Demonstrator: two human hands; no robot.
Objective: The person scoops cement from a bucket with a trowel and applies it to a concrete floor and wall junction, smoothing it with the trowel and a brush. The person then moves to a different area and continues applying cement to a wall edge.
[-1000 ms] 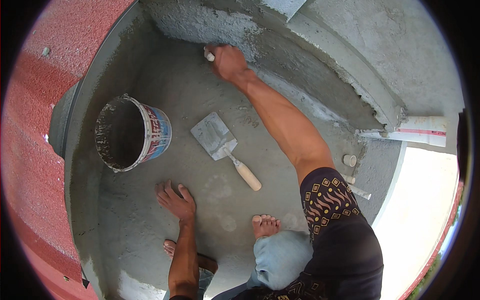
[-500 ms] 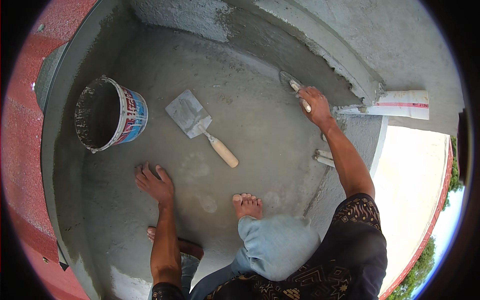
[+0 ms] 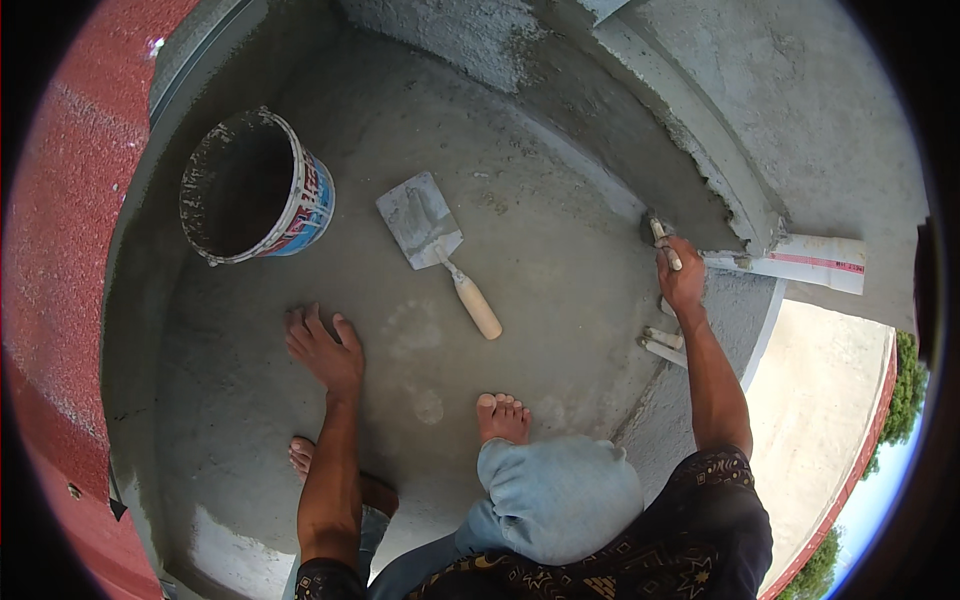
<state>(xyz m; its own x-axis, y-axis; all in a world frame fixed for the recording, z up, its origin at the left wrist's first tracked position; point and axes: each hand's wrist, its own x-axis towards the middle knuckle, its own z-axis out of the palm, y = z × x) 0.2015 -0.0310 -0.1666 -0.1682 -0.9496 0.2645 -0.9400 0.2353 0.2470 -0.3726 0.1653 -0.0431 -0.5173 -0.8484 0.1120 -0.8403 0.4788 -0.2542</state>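
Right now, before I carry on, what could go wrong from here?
The right hand grips its tool close to the white pipe, so a wide stroke could knock it. The trowel lies loose, handle pointing toward the right foot, and might get kicked or stepped on. The left hand rests on the floor, which shows pale marks; leaning there may leave another.
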